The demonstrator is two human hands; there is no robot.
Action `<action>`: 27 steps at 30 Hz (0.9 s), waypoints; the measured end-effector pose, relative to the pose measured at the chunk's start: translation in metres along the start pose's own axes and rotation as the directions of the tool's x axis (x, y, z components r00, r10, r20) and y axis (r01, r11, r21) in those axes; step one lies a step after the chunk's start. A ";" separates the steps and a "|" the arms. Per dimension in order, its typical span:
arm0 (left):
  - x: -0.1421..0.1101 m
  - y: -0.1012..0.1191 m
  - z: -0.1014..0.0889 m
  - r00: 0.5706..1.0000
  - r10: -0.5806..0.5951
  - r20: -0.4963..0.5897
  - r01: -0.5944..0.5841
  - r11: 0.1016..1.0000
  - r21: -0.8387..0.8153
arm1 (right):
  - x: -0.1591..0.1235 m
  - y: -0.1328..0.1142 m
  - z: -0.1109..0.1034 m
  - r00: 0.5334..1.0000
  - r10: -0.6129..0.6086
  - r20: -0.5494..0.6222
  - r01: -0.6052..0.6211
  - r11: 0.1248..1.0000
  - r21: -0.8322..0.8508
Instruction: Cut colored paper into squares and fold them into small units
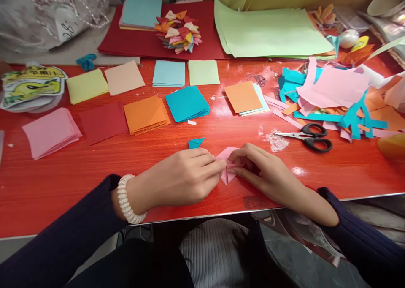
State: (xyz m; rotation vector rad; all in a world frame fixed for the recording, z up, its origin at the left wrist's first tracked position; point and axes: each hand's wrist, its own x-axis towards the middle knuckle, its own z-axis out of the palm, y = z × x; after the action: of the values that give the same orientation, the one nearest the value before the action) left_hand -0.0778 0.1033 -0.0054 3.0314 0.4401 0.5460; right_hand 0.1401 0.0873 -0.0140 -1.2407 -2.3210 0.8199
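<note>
A small piece of pink paper (228, 176), partly folded, lies on the red table between my hands. My left hand (186, 176), with a pale coiled band at the wrist, grips its left side with the fingertips. From the right, my right hand (262, 167) pinches a flap of the same paper between thumb and fingers. Part of the sheet is hidden under my fingers. Just beyond my left hand sits a small folded teal paper piece (196, 142). Black-handled scissors (311, 138) rest to the right of my right hand.
Stacks of square paper stand beyond my hands, including pink (52, 134), red (103, 122), orange (146, 115) and teal (187, 104). Paper scraps (335, 89) pile up at the right. A folded-paper ring (179, 30) sits at the back. The table edge (202, 217) runs close to me.
</note>
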 end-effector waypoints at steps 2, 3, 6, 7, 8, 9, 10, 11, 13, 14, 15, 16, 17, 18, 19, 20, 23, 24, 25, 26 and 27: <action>0.000 0.001 0.000 1.000 0.002 -0.016 -0.002 1.000 -0.006 | 0.000 0.001 0.001 1.000 0.007 0.004 -0.007 1.000 -0.004; 0.000 0.001 0.001 1.000 -0.001 -0.022 0.001 1.000 -0.011 | 0.000 0.001 0.001 1.000 0.004 0.006 -0.004 1.000 -0.005; 0.000 0.002 0.001 1.000 -0.013 -0.023 0.013 1.000 -0.010 | 0.000 0.002 0.002 1.000 0.000 0.012 0.000 1.000 -0.008; 0.000 0.002 0.001 1.000 -0.015 -0.023 0.015 1.000 -0.007 | 0.000 0.002 0.002 1.000 0.001 0.014 0.000 1.000 -0.012; 0.000 0.002 0.001 1.000 -0.016 -0.022 0.015 1.000 -0.006 | 0.000 0.002 0.002 1.000 0.003 0.015 -0.002 1.000 -0.019; 0.000 0.003 0.001 1.000 -0.016 -0.021 0.016 1.000 -0.007 | 0.000 0.002 0.002 1.000 0.005 0.015 -0.005 1.000 -0.025; 0.000 0.003 0.000 1.000 -0.016 -0.021 0.016 1.000 -0.008 | 0.000 0.002 0.002 1.000 0.006 0.011 -0.006 0.999 -0.032; 0.000 0.003 0.000 1.000 -0.015 -0.019 0.015 1.000 -0.008 | 0.000 0.003 0.003 1.000 0.005 0.004 -0.005 0.999 -0.038; -0.002 0.003 -0.001 1.000 -0.008 -0.009 0.007 1.000 -0.002 | -0.001 0.004 0.004 1.000 -0.011 -0.016 0.010 0.999 -0.050; -0.002 0.002 -0.001 1.000 -0.004 -0.002 0.004 1.000 0.002 | -0.002 0.005 0.004 0.999 -0.028 -0.026 0.027 0.998 -0.056; -0.003 0.002 -0.001 1.000 -0.001 0.005 0.001 1.000 0.004 | -0.004 0.006 0.005 0.998 -0.051 -0.030 0.049 0.997 -0.063; -0.004 0.002 -0.001 1.000 0.003 0.013 -0.003 1.000 0.002 | -0.006 0.006 0.005 0.996 -0.079 -0.031 0.077 0.995 -0.068; -0.005 0.001 0.000 1.000 0.004 0.020 -0.004 1.000 -0.002 | -0.008 0.007 0.005 0.994 -0.103 -0.033 0.101 0.992 -0.070; -0.006 0.001 0.000 1.000 0.005 0.027 -0.005 1.000 -0.010 | -0.011 0.008 0.005 0.993 -0.113 -0.042 0.110 0.992 -0.067; -0.006 0.001 0.000 0.999 0.005 0.031 -0.004 1.000 -0.019 | -0.013 0.008 0.004 0.993 -0.105 -0.055 0.102 0.993 -0.060; -0.007 0.000 0.000 0.999 0.003 0.035 -0.002 1.000 -0.031 | -0.014 0.009 0.003 0.994 -0.082 -0.067 0.079 0.996 -0.045; -0.007 0.000 0.001 0.999 -0.006 0.038 0.009 0.998 -0.060 | -0.017 0.010 -0.002 0.998 -0.024 -0.049 0.025 1.000 0.016; -0.007 0.000 0.001 0.999 -0.010 0.038 0.013 0.998 -0.066 | -0.017 0.011 -0.004 0.999 -0.047 -0.020 0.048 0.998 0.032; -0.007 -0.001 0.001 0.999 -0.015 0.041 0.018 0.997 -0.069 | -0.017 0.011 -0.006 0.996 -0.088 0.011 0.088 0.995 0.041; -0.007 -0.001 0.001 0.999 -0.019 0.044 0.022 0.997 -0.071 | -0.017 0.012 -0.008 0.990 -0.134 0.035 0.132 0.990 0.044; -0.007 -0.001 0.002 0.999 -0.024 0.047 0.027 0.997 -0.074 | -0.016 0.012 -0.009 0.983 -0.174 0.051 0.172 0.984 0.042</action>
State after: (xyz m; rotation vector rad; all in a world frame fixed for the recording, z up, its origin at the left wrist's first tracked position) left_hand -0.0842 0.1026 -0.0095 2.9567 0.4451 0.4784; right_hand 0.1616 0.0820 -0.0161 -0.9953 -2.4050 0.8417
